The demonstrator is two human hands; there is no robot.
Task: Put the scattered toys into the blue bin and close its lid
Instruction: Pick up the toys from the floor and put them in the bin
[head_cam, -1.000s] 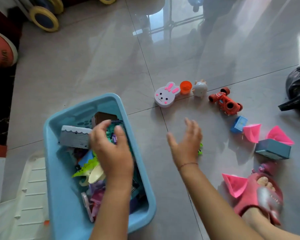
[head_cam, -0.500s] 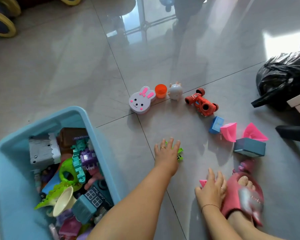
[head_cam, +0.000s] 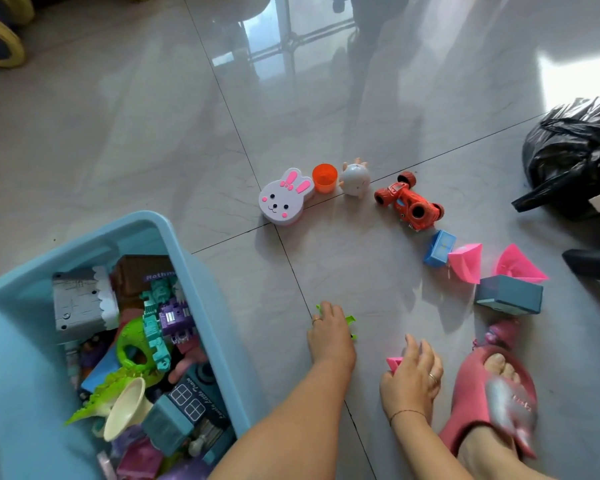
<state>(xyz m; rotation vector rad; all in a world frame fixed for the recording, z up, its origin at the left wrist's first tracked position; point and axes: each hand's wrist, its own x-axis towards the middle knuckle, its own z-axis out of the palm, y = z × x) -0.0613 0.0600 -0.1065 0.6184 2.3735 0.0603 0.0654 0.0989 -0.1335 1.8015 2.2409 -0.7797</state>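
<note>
The blue bin (head_cam: 174, 244) stands open at the lower left, full of several plastic toys; no lid shows. My left hand (head_cam: 329, 337) curls over a small green toy (head_cam: 350, 319) on the floor. My right hand (head_cam: 411, 375) grips a pink triangular piece (head_cam: 394, 362) beside my slippered foot. Scattered in an arc beyond lie a bunny-face box (head_cam: 284, 199), an orange cup (head_cam: 324, 177), a white round figure (head_cam: 354, 179), a red toy car (head_cam: 408, 201), a blue block (head_cam: 439, 247), two pink pieces (head_cam: 466, 266) and a teal box (head_cam: 510, 294).
My foot in a pink slipper (head_cam: 492, 393) rests at the lower right, with a small pink toy (head_cam: 503, 332) just ahead of it. A black plastic bag (head_cam: 575, 150) lies at the right edge. Yellow-rimmed wheels (head_cam: 0, 46) sit at the top left on the glossy grey tile floor.
My left hand left the bin and came down on the green toy. My right hand dropped to the pink piece by my foot and closed on it. The view shifted right.
</note>
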